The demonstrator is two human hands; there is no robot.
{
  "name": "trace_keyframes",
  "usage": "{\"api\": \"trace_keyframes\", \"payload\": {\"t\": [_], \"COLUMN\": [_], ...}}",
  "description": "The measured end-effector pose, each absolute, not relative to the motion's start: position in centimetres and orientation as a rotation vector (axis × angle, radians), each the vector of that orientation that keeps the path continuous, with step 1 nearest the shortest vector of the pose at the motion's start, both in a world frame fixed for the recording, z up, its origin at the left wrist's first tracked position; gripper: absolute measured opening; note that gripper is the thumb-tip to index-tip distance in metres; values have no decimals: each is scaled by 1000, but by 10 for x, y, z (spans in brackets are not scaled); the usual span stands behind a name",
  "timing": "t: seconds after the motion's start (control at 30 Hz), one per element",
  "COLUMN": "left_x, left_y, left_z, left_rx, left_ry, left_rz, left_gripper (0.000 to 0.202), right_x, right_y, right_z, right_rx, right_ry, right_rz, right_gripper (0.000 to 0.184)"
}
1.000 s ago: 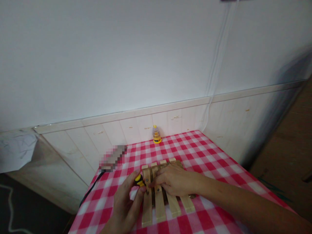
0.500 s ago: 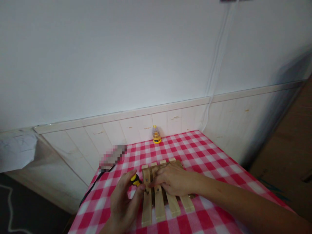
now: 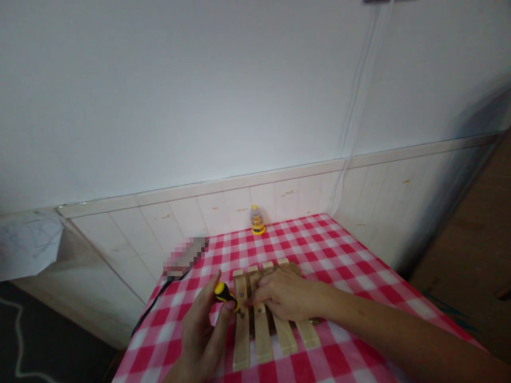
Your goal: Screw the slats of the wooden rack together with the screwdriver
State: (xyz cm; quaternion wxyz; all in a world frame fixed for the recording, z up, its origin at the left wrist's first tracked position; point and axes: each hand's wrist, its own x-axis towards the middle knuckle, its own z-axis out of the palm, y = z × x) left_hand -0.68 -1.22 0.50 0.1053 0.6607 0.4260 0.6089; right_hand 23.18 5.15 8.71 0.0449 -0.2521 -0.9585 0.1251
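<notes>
A slatted wooden rack (image 3: 261, 332) lies on the red-and-white checked tablecloth (image 3: 343, 266). My left hand (image 3: 202, 335) is closed round a small yellow-and-black screwdriver (image 3: 224, 294), whose tip points at a screw on the leftmost slat. My right hand (image 3: 285, 294) rests on top of the rack, fingers pressed down on the slats near the same spot, and it holds the rack in place.
A small yellow-based bit holder (image 3: 256, 220) stands at the table's far edge by the panelled wall. A blurred-out grey object (image 3: 184, 259) with a black cable (image 3: 149, 311) lies at the far left corner. White cables (image 3: 355, 106) run down the wall.
My left hand has turned slightly on the screwdriver, and the handle sits a little higher and further left. The right hand and rack have stayed put.
</notes>
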Motion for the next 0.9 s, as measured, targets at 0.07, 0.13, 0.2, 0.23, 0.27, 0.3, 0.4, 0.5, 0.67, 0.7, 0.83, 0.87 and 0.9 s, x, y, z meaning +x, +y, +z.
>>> {"api": "trace_keyframes", "payload": {"t": [0.07,0.13,0.2,0.23,0.27,0.3,0.4,0.5,0.67,0.7,0.83,0.87,0.9], "left_x": [-4,0,1,1,1,0,-3,-3,0,1,1,1,0], "left_y": [-12,-12,-12,-12,-12,-11,-10,-7,-5,-5,-7,-7,-7], "left_z": [6,7,7,6,5,3,1,2,6,6,4,4,3], "left_rx": [1902,1852,1835,1848,1872,1902,2000,2085,2066,2037,1985,1983,1978], "left_ry": [1188,1131,1099,1089,1082,1081,1104,1134,1139,1135,1107,1093,1083], "left_rz": [1827,1861,1894,1906,1915,1917,1924,1939,1971,1973,1955,1952,1947], "left_gripper": [50,52,51,48,46,44,42,43,40,41,43,43,43], "right_x": [232,232,231,231,231,231,232,232,232,232,232,232,232], "right_y": [51,50,51,51,51,52,52,51,49,49,50,51,51], "right_z": [88,88,87,87,86,85,84,85,87,88,87,87,88], "right_rx": [-790,-782,-777,-776,-776,-779,-774,-780,-759,-760,-752,-750,-751], "right_ry": [-2918,-2910,-2906,-2906,-2906,-2905,-2911,-2896,-2907,-2907,-2902,-2905,-2908], "right_rz": [384,401,416,418,413,404,378,367,370,368,379,382,384], "right_gripper": [41,42,42,41,41,41,39,39,38,37,38,39,39]}}
